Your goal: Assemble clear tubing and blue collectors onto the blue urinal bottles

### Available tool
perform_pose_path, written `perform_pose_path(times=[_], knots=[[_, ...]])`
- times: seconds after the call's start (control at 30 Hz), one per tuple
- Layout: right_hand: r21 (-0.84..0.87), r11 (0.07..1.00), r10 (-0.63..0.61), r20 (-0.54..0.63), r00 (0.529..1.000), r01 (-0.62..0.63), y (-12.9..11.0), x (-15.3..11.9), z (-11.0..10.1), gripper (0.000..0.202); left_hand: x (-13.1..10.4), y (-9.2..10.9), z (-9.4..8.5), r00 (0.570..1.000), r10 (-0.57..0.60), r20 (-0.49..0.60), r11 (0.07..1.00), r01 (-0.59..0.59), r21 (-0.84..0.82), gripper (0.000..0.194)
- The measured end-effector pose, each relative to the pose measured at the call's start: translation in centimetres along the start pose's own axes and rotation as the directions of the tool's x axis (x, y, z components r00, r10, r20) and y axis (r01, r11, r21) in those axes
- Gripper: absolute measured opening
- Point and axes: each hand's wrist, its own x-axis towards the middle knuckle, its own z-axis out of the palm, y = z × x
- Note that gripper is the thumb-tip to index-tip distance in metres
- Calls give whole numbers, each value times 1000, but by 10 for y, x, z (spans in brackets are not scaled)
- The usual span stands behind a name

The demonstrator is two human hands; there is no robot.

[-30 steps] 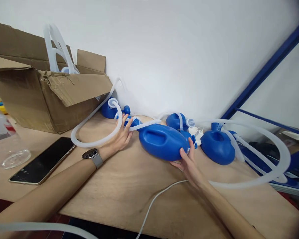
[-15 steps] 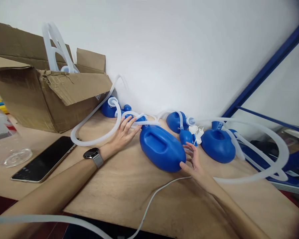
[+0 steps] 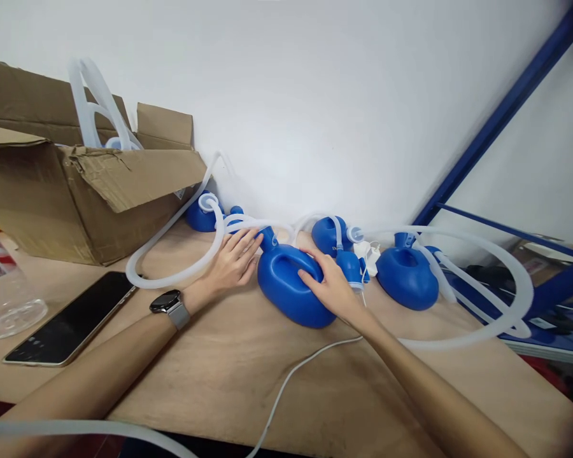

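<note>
A blue plastic bottle (image 3: 286, 286) with a moulded handle lies on the wooden table, its short neck pointing up and left. My right hand (image 3: 332, 283) grips its handle, thumb on the near side and fingers over the far side. Beside the neck, my left hand (image 3: 233, 257) has its fingers stretched out, the tips at the neck; nothing is grasped in it. Behind stand another blue bottle (image 3: 328, 235) and a small blue piece (image 3: 348, 266) joined to a clear tube. A further blue bottle (image 3: 405, 280) sits to the right.
An open cardboard box (image 3: 134, 222) holding pale tubes is at the left. A phone (image 3: 71, 318) and a clear plastic bottle (image 3: 9, 286) lie near it. A looped tube (image 3: 520, 280) and blue metal frame (image 3: 496, 114) are at the right; a white cable (image 3: 286, 381) crosses the front.
My right hand has moved from the bottle's right end onto its handle. The bottle has turned upright somewhat, and its neck now shows. The whole view has shifted slightly.
</note>
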Motion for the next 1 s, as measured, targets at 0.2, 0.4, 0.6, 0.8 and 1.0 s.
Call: perform_pose_path(times=[0.2,0.4,0.6,0.8,1.0], knots=[[108,994,10,50,999,-16,-4,-22,0,61,45,-7,-7,927,-168,335,971,213,-104,49],[173,985,-5,64,998,-6,-6,-24,-7,61,92,-21,-25,828,-24,560,950,193,-244,41],[241,969,-89,123,988,57,-2,-29,-17,59,128,-21,-52,581,203,788,923,154,-352,35],[261,963,-113,185,976,62,6,-35,-29,56,130,-15,-55,568,316,760,808,260,-529,25],[272,961,-97,183,978,44,6,-37,-33,53,130,-10,-44,678,297,672,724,299,-622,17]])
